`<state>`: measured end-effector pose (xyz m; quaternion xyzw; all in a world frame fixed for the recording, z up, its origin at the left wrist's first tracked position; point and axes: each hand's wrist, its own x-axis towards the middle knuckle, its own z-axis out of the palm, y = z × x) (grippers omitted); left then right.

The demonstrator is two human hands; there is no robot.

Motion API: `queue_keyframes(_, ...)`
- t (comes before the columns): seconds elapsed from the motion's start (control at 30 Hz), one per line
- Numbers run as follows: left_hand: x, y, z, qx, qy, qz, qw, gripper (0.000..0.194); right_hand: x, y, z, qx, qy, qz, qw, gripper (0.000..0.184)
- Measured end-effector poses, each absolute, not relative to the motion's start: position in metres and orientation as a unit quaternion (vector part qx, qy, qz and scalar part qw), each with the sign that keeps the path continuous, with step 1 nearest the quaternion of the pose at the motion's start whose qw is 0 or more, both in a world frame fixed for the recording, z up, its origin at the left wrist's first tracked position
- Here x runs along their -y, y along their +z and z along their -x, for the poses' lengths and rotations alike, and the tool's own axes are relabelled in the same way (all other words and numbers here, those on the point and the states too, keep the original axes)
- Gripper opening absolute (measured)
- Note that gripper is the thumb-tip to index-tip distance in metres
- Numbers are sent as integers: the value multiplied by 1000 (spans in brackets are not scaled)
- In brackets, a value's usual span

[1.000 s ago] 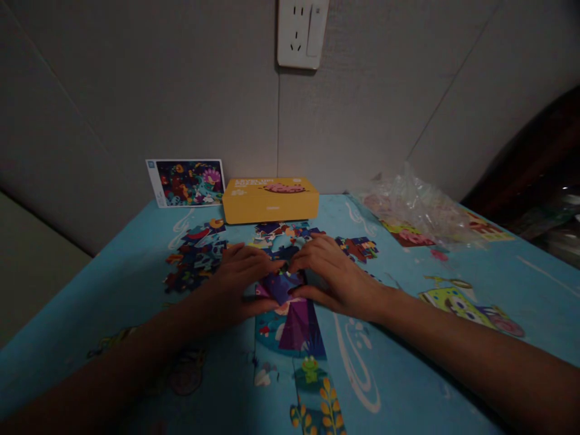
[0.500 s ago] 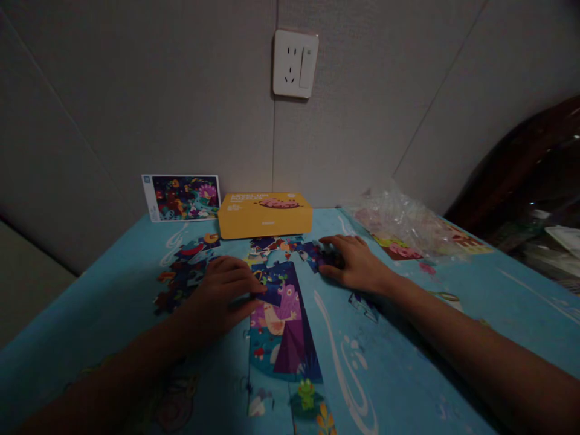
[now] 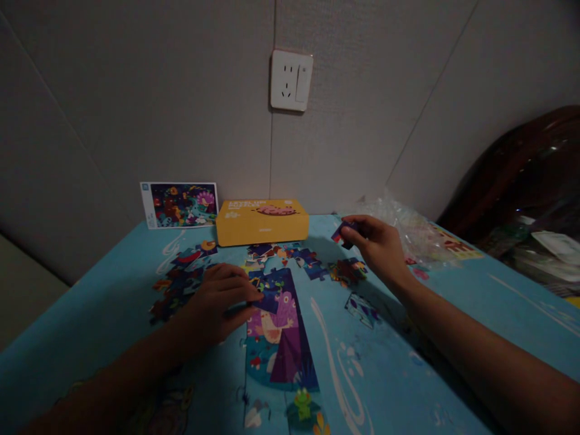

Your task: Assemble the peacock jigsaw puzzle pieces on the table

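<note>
Raised since the earlier frame, the right hand (image 3: 379,246) pinches a small dark-purple jigsaw piece (image 3: 338,235), the long purple-and-teal puzzle strip (image 3: 290,350) lying fore-and-aft just right of the nearer, half-curled left hand (image 3: 222,302), hold unclear.

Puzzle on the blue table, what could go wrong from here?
The left hand, at the edge of the puzzle, might nudge it out of line. The piece pinched in the right hand could slip and drop among the loose pieces nearby. The left hand could also disturb the pile beside it.
</note>
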<state>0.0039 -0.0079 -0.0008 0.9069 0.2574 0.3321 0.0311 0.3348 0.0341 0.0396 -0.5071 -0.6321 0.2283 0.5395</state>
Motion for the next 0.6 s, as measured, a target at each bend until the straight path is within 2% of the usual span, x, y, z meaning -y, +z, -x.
queue_keyframes(0.1, 8, -3, -5, -244, 343, -906, 36, 12, -26, 37, -323, 609, 327, 474, 546, 36)
queue_keyframes(0.2, 12, -4, -8, -230, 355, -906, 24, 16, -6, 24, -297, 668, 439, 415, 434, 33)
queue_keyframes(0.33, 18, -3, -14, -213, 345, -914, 18, 22, 20, 9, -269, 747, 463, 355, 320, 25)
queue_keyframes(0.4, 19, -3, -16, -219, 329, -918, 15, 26, 22, 10, -267, 764, 440, 361, 303, 20)
queue_keyframes(0.53, 18, -4, -14, -240, 323, -915, 26, 33, 0, 18, -292, 754, 345, 425, 364, 18)
queue_keyframes(0.6, 18, -5, -12, -245, 317, -915, 43, 34, -18, 18, -310, 743, 232, 517, 356, 22)
